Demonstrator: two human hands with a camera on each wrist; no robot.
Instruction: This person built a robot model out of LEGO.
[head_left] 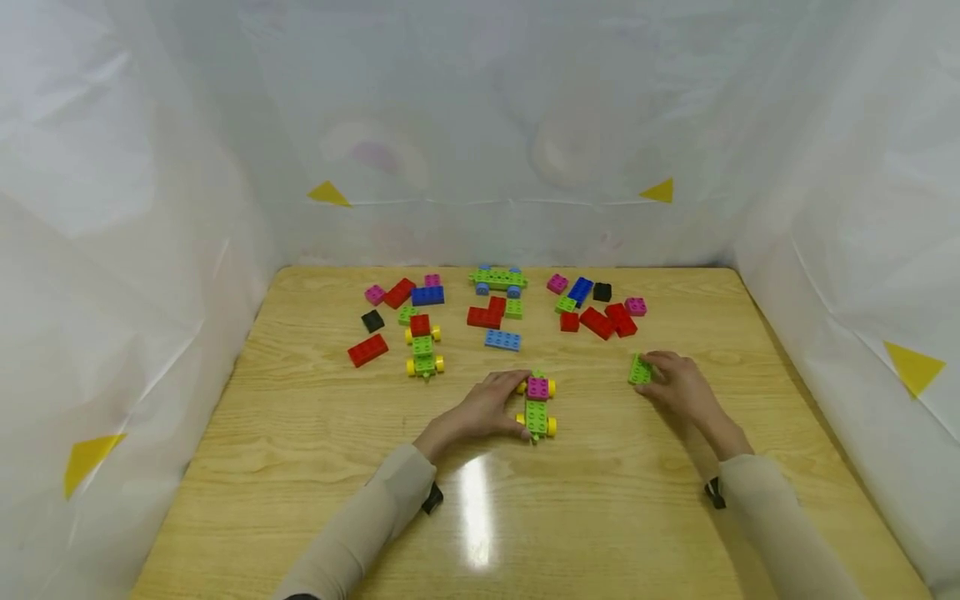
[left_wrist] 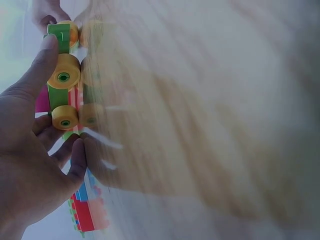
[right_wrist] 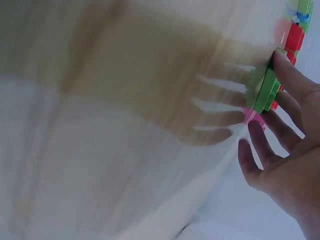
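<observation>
Work in progress on the pale wooden desk (head_left: 300, 433); clock directions are read from the first car, twelve o'clock pointing away from you. Your left grip (head_left: 483, 408) holds this lime-green plastic brick car with yellow wheels (head_left: 537, 410), topped by a square magenta brick (head_left: 537, 388). Your right grip (head_left: 681, 387), between two and three o'clock, pinches a lime-green studded plastic piece (head_left: 640, 370). Apparently built: a second yellow-wheeled green car (head_left: 423, 347) at ten o'clock, bearing a red brick (head_left: 420, 325). Apparently remaining: the blue-wheeled green plastic base (head_left: 498, 280) past eleven o'clock, seemingly unloaded, and loose multicoloured plastic bricks (head_left: 597, 323) at ten, eleven and one o'clock.
</observation>
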